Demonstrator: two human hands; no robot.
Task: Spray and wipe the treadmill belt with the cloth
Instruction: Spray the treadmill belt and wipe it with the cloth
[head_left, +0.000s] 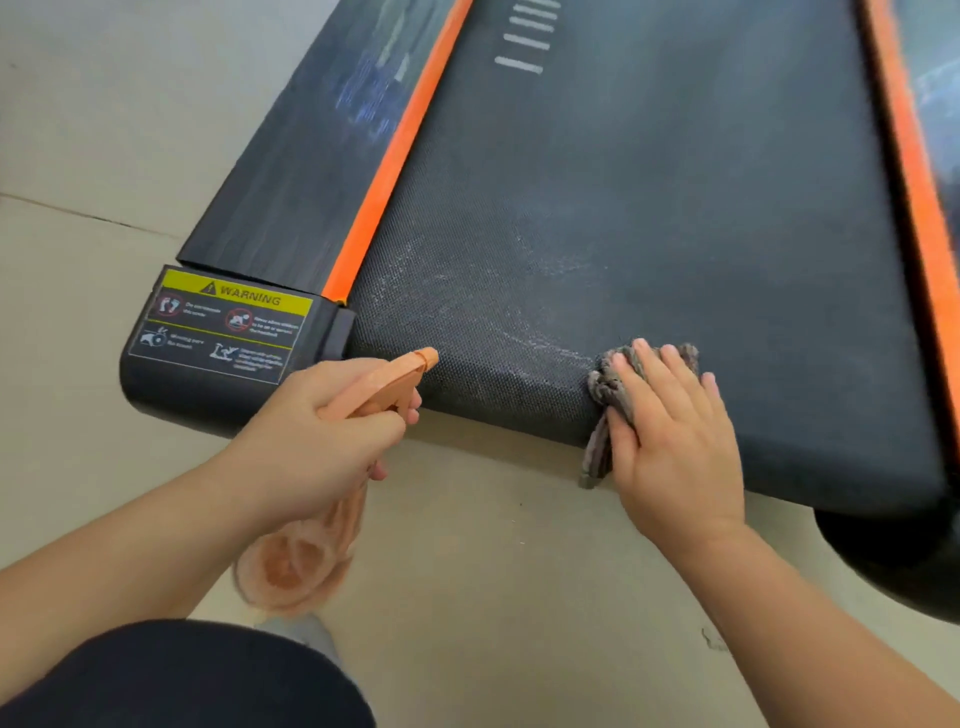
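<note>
The treadmill belt (649, 208) fills the floor ahead, pale spray streaks across its near end. The right hand (670, 436) lies flat, pinning the grey cloth (605, 384) over the belt's near edge to wipe. The left hand (317, 431) grips the orange spray bottle (384, 384), nozzle aimed at the near left corner, ready to wet more

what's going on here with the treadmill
A person is cleaning the treadmill belt. The left hand holds an orange spray bottle with its nozzle aimed at the near end of the belt, where pale spray marks show. The right hand presses a grey cloth flat on the belt's near edge, part of it hanging over. Wiping is under way at the near end.
</note>
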